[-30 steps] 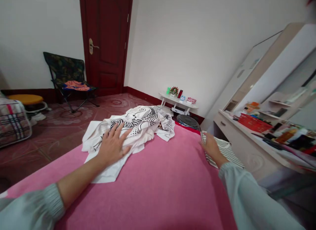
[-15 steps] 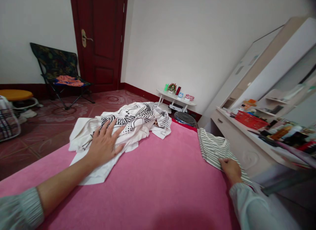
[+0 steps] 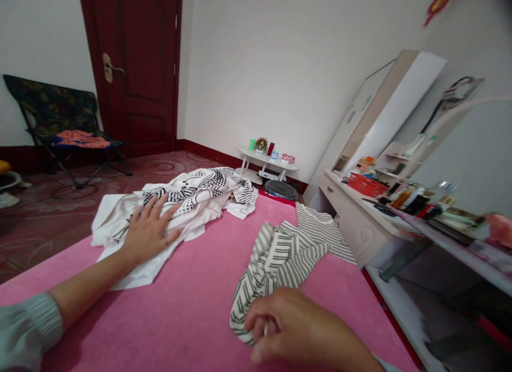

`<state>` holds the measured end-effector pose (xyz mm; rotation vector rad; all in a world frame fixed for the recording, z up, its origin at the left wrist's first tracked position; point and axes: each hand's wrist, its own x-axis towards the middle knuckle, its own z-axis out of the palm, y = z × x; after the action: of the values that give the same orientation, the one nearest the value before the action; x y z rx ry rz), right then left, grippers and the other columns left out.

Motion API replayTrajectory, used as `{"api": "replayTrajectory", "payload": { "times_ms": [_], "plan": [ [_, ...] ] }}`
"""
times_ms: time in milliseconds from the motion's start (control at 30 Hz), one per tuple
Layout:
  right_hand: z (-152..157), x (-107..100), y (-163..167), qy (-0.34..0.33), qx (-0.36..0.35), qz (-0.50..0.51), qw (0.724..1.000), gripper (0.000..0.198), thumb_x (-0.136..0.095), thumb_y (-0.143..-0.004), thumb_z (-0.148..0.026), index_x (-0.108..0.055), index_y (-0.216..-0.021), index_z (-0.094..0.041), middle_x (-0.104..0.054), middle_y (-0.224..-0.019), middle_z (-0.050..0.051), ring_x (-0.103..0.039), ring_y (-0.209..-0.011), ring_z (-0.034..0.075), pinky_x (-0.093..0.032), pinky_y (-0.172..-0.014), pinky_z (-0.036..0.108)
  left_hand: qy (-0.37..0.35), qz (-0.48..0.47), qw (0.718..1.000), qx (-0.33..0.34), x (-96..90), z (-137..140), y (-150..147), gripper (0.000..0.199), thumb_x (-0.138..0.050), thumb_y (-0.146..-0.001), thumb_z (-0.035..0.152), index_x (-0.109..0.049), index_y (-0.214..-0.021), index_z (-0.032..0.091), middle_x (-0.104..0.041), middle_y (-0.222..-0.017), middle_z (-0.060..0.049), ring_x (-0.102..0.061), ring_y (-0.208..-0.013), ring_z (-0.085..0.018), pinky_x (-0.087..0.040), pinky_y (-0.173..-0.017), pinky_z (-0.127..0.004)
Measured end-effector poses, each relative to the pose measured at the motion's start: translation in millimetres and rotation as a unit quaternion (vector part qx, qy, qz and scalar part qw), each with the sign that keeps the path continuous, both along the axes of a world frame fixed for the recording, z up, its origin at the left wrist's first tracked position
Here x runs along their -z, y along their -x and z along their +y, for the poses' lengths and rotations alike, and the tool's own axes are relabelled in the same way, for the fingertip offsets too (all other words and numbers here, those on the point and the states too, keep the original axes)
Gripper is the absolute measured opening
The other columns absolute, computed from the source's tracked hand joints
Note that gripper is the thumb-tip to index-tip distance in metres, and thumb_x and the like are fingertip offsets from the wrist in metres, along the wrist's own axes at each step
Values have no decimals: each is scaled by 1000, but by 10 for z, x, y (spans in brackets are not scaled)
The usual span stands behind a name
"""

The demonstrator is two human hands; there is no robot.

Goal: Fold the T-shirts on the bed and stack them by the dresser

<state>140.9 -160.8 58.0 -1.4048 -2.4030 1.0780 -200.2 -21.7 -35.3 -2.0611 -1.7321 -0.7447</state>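
My left hand (image 3: 150, 229) lies flat with its fingers spread on a crumpled heap of white cloth with black patterns (image 3: 192, 193). My right hand (image 3: 286, 326) is closed on the near end of a white shirt with dark stripes (image 3: 286, 257), at the front of the pink bed. Bunched near my fingers, the shirt runs back to a flatter striped part by the bed's right edge. I cannot tell whether that far part belongs to the same garment. The pinched edge is partly hidden by my fingers.
A pink cover (image 3: 192, 318) spreads under both hands. Along the right stands a dresser (image 3: 348, 207) with a red basket (image 3: 367, 185) and bottles. Beyond the bed are a small white table (image 3: 268, 158) and a folding chair (image 3: 52, 111) near a red door (image 3: 136, 68).
My right hand has pulled the striped shirt from the right edge toward the middle front, and it bunches up. My left hand stays on the white cloth. The view has turned right.
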Motion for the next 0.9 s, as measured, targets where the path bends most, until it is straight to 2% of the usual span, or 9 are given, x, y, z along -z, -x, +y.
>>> {"api": "replayTrajectory", "payload": {
  "times_ms": [67, 133, 200, 267, 367, 467, 633, 767, 900],
  "plan": [
    [-35, -12, 40, -12, 29, 60, 998, 21, -69, -70, -33, -71, -88, -23, -69, -75, -3, -59, -65, 12, -39, -57, 19, -1, -10, 1000, -4, -77, -32, -51, 58, -48, -83, 44, -43, -137, 24, -17, -156, -11, -11, -142, -37, -9, -111, -60],
    [141, 88, -106, -115, 141, 121, 976, 17, -58, -78, -30, -69, -86, -19, -69, -80, 1, -61, -73, 15, -44, -65, 22, -12, -20, 1000, 8, -172, -103, -169, 51, -49, -84, 39, -49, -131, 20, -17, -156, -13, -9, -142, -38, -9, -110, -62],
    [412, 306, -361, -223, 261, 139, 929, 20, -50, -81, -26, -67, -89, -18, -69, -91, 6, -62, -86, 19, -47, -76, 28, -13, -32, 997, 68, -259, -228, -367, 42, -48, -86, 34, -54, -125, 19, -17, -156, -12, -8, -143, -36, -14, -111, -59],
    [651, 581, -649, -267, 332, 91, 900, 23, -49, -78, -22, -65, -94, -16, -68, -99, 9, -61, -93, 22, -47, -82, 32, 22, -50, 984, 172, -316, -407, -634, 39, -47, -87, 31, -54, -124, 22, -16, -156, -9, -13, -142, -33, -21, -112, -52],
    [816, 905, -1031, -245, 359, 25, 900, 30, -51, -75, -19, -60, -103, -17, -66, -105, 10, -63, -94, 21, -47, -85, 33, 127, -87, 940, 305, -345, -714, -1074, 45, -44, -90, 31, -44, -135, 27, -14, -157, -4, -23, -140, -26, -28, -113, -43],
    [790, 973, -1279, -218, 371, -40, 902, 30, -54, -76, -21, -58, -105, -17, -67, -100, 8, -64, -89, 20, -46, -80, 29, 226, -103, 891, 381, -345, -929, -1440, 52, -45, -90, 34, -34, -141, 31, -20, -155, -4, -36, -134, -23, -34, -109, -38],
    [649, 806, -1373, -168, 363, -140, 906, 32, -58, -77, -36, -61, -103, -19, -65, -79, 3, -61, -76, 19, -39, -64, 25, 305, -111, 874, 361, -312, -968, -1770, 67, -42, -91, 41, -10, -149, 33, -64, -114, -4, -62, -98, -22, -48, -85, -35],
    [598, 791, -1313, -141, 322, -143, 925, 18, -60, -68, -22, -63, -85, -21, -62, -68, -2, -57, -66, 15, -34, -59, 22, 345, -75, 881, 316, -200, -953, -1805, 59, -51, -84, 42, -37, -139, 29, -69, -95, -5, -64, -89, -26, -48, -75, -35],
    [623, 779, -1295, -142, 350, -20, 926, 10, -63, -64, -25, -56, -63, -18, -55, -54, -3, -51, -54, 12, -33, -52, 21, 347, -171, 859, 334, -208, -906, -1640, 22, -54, -80, 30, -63, -99, 23, -67, -83, -1, -63, -79, -19, -46, -71, -27]
  ]
}}
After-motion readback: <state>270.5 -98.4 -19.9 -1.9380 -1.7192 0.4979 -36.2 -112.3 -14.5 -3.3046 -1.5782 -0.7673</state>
